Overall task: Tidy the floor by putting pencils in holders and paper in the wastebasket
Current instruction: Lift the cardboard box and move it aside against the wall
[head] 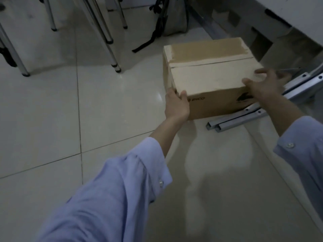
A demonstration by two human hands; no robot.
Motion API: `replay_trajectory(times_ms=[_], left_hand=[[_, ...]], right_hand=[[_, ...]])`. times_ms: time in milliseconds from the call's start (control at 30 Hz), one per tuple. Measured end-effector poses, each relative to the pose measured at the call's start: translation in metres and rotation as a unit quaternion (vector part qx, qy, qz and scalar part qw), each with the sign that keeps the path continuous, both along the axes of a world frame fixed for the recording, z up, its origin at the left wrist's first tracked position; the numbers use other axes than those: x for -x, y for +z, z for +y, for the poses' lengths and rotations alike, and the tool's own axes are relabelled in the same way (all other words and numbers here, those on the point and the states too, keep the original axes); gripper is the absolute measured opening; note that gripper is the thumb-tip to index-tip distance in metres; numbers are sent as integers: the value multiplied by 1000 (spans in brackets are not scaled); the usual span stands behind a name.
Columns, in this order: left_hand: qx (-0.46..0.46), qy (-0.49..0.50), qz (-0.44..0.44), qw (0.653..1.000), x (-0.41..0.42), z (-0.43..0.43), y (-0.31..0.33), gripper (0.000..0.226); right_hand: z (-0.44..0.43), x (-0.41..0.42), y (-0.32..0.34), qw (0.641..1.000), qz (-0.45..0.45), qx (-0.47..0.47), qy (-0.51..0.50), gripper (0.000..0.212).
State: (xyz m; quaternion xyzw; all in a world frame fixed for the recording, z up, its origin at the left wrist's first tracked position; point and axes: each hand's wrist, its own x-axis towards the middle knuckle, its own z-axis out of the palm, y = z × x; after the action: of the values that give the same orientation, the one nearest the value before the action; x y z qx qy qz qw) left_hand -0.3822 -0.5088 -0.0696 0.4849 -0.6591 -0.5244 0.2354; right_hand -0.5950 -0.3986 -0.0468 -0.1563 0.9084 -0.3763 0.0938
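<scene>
A closed brown cardboard box [208, 74] sits on the pale tiled floor, its top flaps taped and a small logo on the near side. My left hand [176, 105] grips its near left corner, thumb on the front face. My right hand [264, 84] clasps the near right top corner, fingers spread over the edge. Both arms wear light blue sleeves. No pencils, holders, paper or wastebasket show in this view.
Metal square tubes [236, 119] lie on the floor under and right of the box. Chair and table legs [111, 41] stand at the back left. A grey backpack [174, 16] with black straps leans behind the box. A white wall or desk edge [297, 14] runs at the right.
</scene>
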Motion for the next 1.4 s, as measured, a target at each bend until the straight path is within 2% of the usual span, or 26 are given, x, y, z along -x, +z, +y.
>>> replay_trajectory(times_ms=[33,67,100,167,300,400,567,633,767,833,933,967,1100,1167,1200,1267,1300,1400], left_hand=[[0,-5,-6,1000,5,1,0,30],[0,-9,-11,1000,10,3,1,32],[-4,-11,-13,1000,16,5,2,34],[-18,-12,-15,1000,28,10,3,39],[-69,-16,8,997,51,29,5,48],[-123,-18,46,991,61,42,4,51],[-138,-20,71,988,64,45,-2,51],[-142,-20,71,987,63,45,0,51],[-114,-19,41,992,63,43,0,54],[-117,-13,54,992,60,43,3,55],[-201,-17,135,970,50,47,8,65],[-193,-39,140,970,42,52,7,69],[-25,-162,39,986,-13,75,-7,71],[32,-204,-85,975,-36,76,-16,70],[52,-208,-141,967,-47,75,-16,70],[85,-200,-207,954,-66,71,-6,72],[106,-194,-230,948,-76,69,0,73],[169,-184,-275,929,-103,64,16,77]], right_hand=[[-3,2,1,995,65,-61,44,31],[-4,3,1,981,129,-117,84,26],[-3,4,1,967,175,-152,109,29],[-1,8,1,951,210,-185,128,35],[6,29,-2,936,187,-221,200,52],[11,41,-8,943,135,-230,198,69],[2,42,-15,911,135,-326,215,72],[-5,20,-13,901,165,-313,252,66],[-10,-43,-23,868,245,-226,367,55],[-8,-52,-29,873,239,-207,371,52],[-5,-49,-30,898,196,-199,339,52],[-5,-49,-29,907,177,-189,332,51],[-7,-52,-12,917,97,-209,326,50],[-14,-51,2,893,59,-294,335,51],[-20,-52,11,868,63,-353,344,52],[-27,-63,31,822,131,-446,329,56],[-28,-72,38,812,175,-463,310,58],[-21,-105,51,821,237,-431,291,61]])
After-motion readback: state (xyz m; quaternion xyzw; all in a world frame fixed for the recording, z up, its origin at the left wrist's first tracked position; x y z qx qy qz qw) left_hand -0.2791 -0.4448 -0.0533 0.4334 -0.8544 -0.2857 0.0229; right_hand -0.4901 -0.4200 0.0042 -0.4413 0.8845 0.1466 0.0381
